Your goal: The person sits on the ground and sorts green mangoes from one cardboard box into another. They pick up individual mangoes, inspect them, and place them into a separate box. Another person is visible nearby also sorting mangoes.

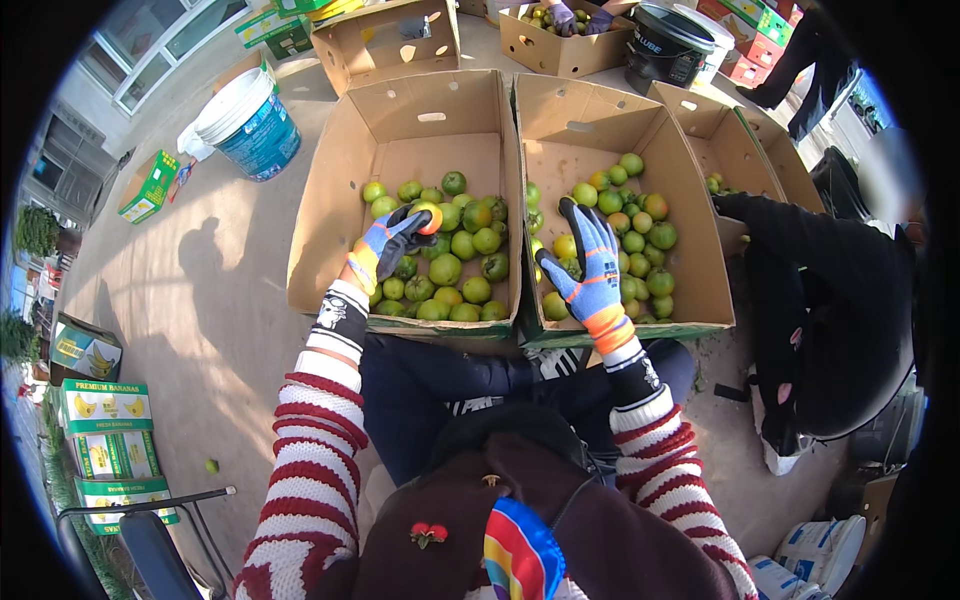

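Observation:
Two open cardboard boxes stand side by side before me, each with green and partly orange tomatoes on its floor. Over the left box [330, 225], my left hand [392, 238], in a blue and black glove, holds an orange-red tomato [430, 217] between thumb and fingers. Green tomatoes [445, 269] lie loose beneath it. My right hand [590, 266], gloved alike, is spread flat above the left part of the right box [694, 285], palm down. Its fingers are apart, and it hides some tomatoes below. Further green tomatoes [660, 282] lie to its right.
A person in dark clothes [832, 300] bends over another box at the right. Beyond, gloved hands reach into a far box [555, 56] of tomatoes. A white-and-blue bucket [251, 127] stands left; a black bucket [667, 49] stands behind. Banana boxes [109, 405] are stacked at left.

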A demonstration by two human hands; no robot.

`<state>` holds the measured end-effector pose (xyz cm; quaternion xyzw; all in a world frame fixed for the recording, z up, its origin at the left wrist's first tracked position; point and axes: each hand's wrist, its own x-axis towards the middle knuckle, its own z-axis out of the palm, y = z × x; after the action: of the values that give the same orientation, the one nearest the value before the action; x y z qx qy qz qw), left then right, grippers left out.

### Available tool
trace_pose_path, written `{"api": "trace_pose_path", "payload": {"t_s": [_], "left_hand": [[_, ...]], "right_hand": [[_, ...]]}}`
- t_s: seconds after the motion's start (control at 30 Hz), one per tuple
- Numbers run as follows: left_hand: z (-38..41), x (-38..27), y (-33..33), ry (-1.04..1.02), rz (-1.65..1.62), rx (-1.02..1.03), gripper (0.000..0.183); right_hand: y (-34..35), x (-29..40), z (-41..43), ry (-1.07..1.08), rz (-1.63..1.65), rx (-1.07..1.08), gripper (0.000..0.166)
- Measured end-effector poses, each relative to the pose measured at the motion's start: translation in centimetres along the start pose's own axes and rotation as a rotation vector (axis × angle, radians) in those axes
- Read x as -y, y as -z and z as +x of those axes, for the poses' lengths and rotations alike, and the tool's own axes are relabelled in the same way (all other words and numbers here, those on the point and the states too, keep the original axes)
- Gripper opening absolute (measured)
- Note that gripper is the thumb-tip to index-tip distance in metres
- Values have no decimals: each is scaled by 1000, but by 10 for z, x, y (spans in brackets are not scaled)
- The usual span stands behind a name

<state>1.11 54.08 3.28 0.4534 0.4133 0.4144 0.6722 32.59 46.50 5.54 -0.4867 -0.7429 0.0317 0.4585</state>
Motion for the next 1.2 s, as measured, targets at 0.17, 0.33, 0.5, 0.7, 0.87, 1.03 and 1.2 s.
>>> {"api": "trace_pose_path", "payload": {"t_s": [0.17, 0.33, 0.5, 0.7, 0.87, 1.03, 1.2], "left_hand": [[-32, -33, -89, -113, -280, 319, 38], [-40, -45, -141, -164, 79, 419, 36], [-24, -45, -164, -463, 492, 547, 41], [-5, -17, -184, -243, 236, 239, 47], [8, -5, -144, -172, 51, 61, 38], [50, 10, -57, -114, 109, -277, 31], [84, 18, -59, 92, 1274, -322, 62]], "right_hand": [[4, 23, 4, 11, 301, 3, 91], [27, 60, 23, 168, 286, 18, 87], [39, 49, 21, 139, 342, -120, 69], [29, 18, 17, -196, 607, -291, 50], [22, -28, -9, -322, -129, -140, 53], [5, -40, -16, -289, -261, -171, 53], [5, -37, -15, -224, -335, -84, 46]]}}
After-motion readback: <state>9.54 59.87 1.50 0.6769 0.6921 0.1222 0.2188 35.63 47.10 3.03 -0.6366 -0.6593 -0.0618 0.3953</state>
